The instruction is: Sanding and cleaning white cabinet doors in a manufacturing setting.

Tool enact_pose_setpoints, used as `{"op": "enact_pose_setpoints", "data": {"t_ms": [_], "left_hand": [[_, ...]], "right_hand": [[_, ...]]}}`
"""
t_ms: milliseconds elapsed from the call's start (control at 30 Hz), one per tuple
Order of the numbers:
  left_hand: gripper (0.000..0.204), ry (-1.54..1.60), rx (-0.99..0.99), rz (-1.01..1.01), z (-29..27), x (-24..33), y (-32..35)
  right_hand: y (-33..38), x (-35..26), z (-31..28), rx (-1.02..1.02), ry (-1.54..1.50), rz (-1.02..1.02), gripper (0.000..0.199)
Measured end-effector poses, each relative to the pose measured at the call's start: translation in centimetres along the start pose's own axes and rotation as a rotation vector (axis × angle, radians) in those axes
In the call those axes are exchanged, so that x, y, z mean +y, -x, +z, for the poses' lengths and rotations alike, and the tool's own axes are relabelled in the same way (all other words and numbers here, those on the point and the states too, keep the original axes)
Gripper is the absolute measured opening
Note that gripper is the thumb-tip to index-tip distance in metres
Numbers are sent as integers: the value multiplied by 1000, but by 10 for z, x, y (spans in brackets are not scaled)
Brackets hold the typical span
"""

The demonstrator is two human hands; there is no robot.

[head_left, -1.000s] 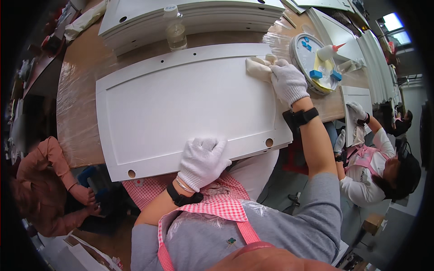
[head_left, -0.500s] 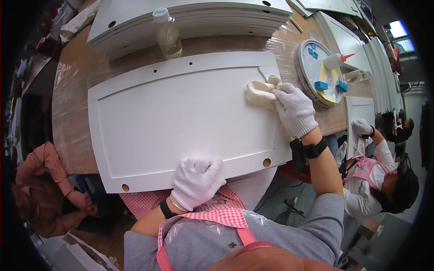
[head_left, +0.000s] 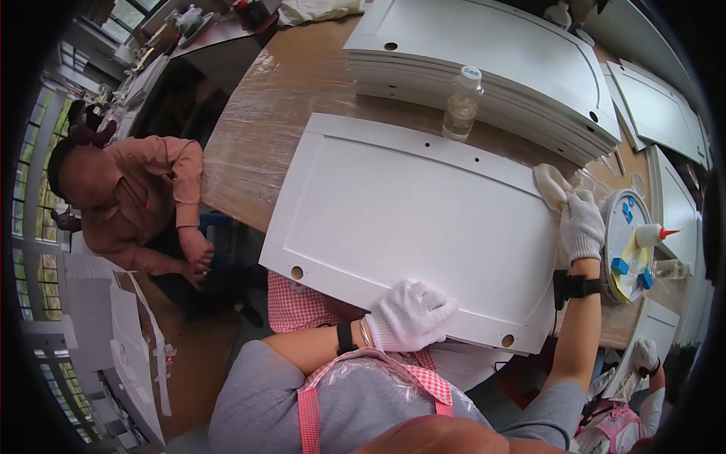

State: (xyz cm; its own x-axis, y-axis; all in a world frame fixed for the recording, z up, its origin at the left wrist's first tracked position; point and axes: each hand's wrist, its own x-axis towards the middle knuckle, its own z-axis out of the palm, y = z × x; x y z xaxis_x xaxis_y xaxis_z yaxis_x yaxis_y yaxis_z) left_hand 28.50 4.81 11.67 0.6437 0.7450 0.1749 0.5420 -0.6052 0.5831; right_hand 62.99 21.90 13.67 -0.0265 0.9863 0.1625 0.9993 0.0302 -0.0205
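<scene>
The right hand has its fingers closed on a cream cloth at the far right corner of the white panel, on the near tabletop. The left hand rests curled on the panel, grip unclear. Pushing hard could shove it into the bottle.

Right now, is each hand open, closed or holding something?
Left white-gloved hand: at the near edge of the white, rectangular, recessed panel; whether it grips cannot be told.
Right white-gloved hand: closed, holding a bunched cream cloth.
</scene>
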Motion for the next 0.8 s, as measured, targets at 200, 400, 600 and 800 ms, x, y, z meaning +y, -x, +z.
{"op": "enact_pose_setpoints", "data": {"t_ms": [200,400,600,800], "left_hand": [[53,30,108,38,0,0,2],[53,30,74,7,4,0,6],[57,-7,55,-16,7,1,9],[55,-43,34,-6,5,1,9]], "right_hand": [[-21,12,32,-36,71,-7,21],[-26,20,35,56,-25,191,25],[-32,31,47,-55,56,37,26],[-30,27,51,80,88,115,24]]}}
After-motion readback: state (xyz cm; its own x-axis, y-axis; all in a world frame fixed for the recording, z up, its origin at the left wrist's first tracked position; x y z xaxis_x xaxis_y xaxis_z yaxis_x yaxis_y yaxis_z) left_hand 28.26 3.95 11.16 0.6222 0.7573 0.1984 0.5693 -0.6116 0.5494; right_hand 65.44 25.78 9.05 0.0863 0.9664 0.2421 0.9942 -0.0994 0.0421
